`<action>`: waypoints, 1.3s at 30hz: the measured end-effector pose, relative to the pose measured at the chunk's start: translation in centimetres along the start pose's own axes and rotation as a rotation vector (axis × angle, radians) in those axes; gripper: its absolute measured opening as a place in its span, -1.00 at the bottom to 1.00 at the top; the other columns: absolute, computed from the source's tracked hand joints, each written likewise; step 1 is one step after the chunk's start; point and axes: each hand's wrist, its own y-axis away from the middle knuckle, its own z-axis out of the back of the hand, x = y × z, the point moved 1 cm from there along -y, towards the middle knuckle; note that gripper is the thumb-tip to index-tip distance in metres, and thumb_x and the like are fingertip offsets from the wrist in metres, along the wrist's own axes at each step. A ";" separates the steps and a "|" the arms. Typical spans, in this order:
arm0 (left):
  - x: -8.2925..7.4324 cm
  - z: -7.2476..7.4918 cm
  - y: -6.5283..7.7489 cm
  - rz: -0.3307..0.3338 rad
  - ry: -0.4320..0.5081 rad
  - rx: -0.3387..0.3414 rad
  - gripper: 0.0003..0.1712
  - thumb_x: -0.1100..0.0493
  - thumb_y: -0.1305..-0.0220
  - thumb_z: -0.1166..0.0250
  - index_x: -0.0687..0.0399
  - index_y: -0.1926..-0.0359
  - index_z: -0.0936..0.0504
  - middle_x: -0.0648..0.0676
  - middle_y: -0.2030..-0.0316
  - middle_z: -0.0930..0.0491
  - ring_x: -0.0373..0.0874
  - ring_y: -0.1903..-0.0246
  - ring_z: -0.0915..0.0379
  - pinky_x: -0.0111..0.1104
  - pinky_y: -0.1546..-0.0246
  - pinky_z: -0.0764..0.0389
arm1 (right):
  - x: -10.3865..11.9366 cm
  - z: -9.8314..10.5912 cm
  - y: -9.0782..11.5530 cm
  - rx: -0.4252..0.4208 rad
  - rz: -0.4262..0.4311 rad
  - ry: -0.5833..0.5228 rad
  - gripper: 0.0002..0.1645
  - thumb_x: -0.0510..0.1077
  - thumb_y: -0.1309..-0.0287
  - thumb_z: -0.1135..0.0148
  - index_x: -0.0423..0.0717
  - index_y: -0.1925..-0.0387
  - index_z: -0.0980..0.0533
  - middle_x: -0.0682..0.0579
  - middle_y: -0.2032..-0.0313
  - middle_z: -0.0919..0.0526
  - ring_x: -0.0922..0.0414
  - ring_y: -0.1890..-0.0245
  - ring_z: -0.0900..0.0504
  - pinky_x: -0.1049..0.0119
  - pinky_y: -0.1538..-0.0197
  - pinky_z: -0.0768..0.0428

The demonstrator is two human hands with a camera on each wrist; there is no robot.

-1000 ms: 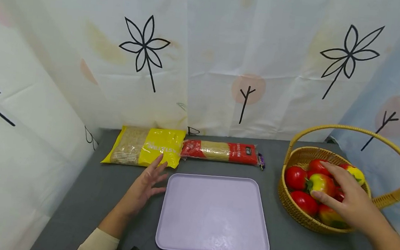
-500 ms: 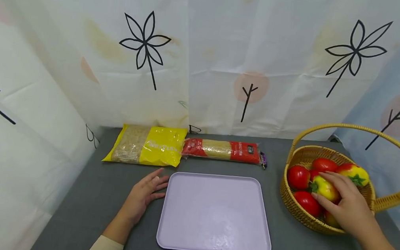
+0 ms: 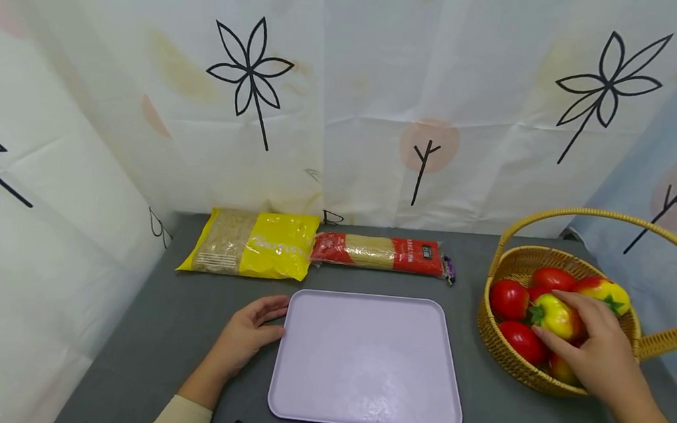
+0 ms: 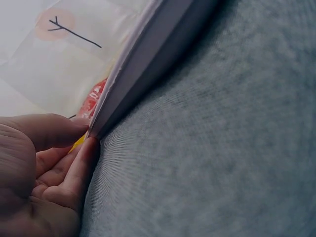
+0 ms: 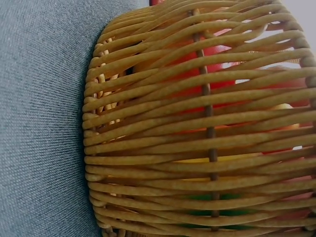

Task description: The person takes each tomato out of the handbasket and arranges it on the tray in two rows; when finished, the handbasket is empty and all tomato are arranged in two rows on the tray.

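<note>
At the left edge of a pale purple tray (image 3: 369, 362), my left hand (image 3: 245, 338) pinches the rim between thumb and fingertips; the left wrist view shows the tray's rim (image 4: 128, 69) between them. On the right, my right hand (image 3: 607, 352) reaches into a wicker basket (image 3: 504, 357) and grips a yellow-and-red bell pepper (image 3: 554, 316) with a green stem. Thumb and fingers lie on either side of the pepper, and the palm hides part of it. In the right wrist view the basket's woven wall (image 5: 197, 128) covers the hand and the grip.
Several red, tomato-like fruits (image 3: 509, 299) and another yellow-red pepper (image 3: 609, 294) lie in the basket, under its tall arched handle (image 3: 604, 213). Behind the tray are a yellow bag of grain (image 3: 251, 244) and a red packet of noodles (image 3: 380, 252). A patterned cloth hangs behind.
My left hand has come down from beside the yellow bag to the tray's left rim and taken hold. My right hand has settled lower around the bell pepper. The head view has shifted slightly.
</note>
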 end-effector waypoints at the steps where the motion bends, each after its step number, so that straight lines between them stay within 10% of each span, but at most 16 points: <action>1: 0.0 0.0 0.0 0.004 0.000 -0.003 -0.29 0.52 -0.30 -0.46 0.41 -0.45 -0.50 0.37 -0.39 -0.51 0.25 -0.39 -0.47 -0.42 -0.14 -0.65 | 0.1 0.0 0.0 -0.009 -0.005 -0.005 -0.14 -0.19 -0.19 -0.66 -0.29 -0.41 -0.43 -0.48 -0.27 -0.41 -0.49 -0.22 -0.30 -0.73 -0.13 -0.33; 9: 0.0 -0.1 0.2 0.010 -0.040 -0.028 -0.33 0.48 -0.31 -0.47 0.36 -0.43 -0.55 0.31 -0.36 -0.56 0.21 -0.38 -0.49 -0.42 -0.12 -0.66 | 0.9 0.3 0.2 -0.059 -0.033 -0.035 -0.15 -0.19 -0.22 -0.64 -0.27 -0.45 -0.45 -0.46 -0.31 -0.43 -0.47 -0.23 -0.30 -0.69 -0.21 -0.33; 14: 0.2 0.0 0.2 0.016 -0.038 -0.039 -0.36 0.48 -0.30 -0.48 0.35 -0.40 -0.58 0.28 -0.34 -0.59 0.19 -0.37 -0.50 -0.42 -0.12 -0.66 | 2.0 0.3 0.5 -0.086 -0.016 -0.070 -0.17 -0.22 -0.22 -0.64 -0.16 -0.47 -0.50 -0.36 -0.35 -0.46 -0.34 -0.25 -0.33 0.48 -0.24 -0.35; 17: 0.2 0.0 0.2 0.016 -0.024 -0.032 -0.35 0.49 -0.29 -0.48 0.39 -0.40 -0.58 0.31 -0.34 -0.59 0.22 -0.38 -0.49 -0.43 -0.13 -0.65 | 3.0 0.2 0.5 -0.108 0.033 -0.111 -0.17 -0.28 -0.15 -0.66 -0.15 -0.44 -0.54 -0.29 -0.34 -0.49 -0.11 -0.26 -0.33 0.75 -0.05 -0.12; 23: 0.2 0.0 0.2 0.016 -0.003 -0.015 -0.33 0.49 -0.30 -0.47 0.44 -0.42 -0.55 0.34 -0.35 -0.57 0.23 -0.39 -0.47 -0.46 -0.16 -0.62 | 5.1 -0.1 0.2 -0.091 0.105 -0.197 -0.13 -0.38 -0.04 -0.70 -0.14 -0.40 -0.54 -0.22 -0.32 -0.48 0.38 -0.19 -0.27 0.81 -0.03 -0.33; 39: -0.2 -0.1 0.2 0.025 -0.019 -0.018 -0.34 0.45 -0.32 -0.49 0.39 -0.43 -0.56 0.30 -0.36 -0.58 0.18 -0.39 -0.49 -0.47 -0.15 -0.62 | 10.9 -3.7 0.1 0.081 0.276 -0.398 0.03 -0.47 0.03 -0.69 -0.09 -0.48 -0.47 -0.04 -0.34 -0.45 0.32 -0.22 -0.41 0.59 -0.07 -0.59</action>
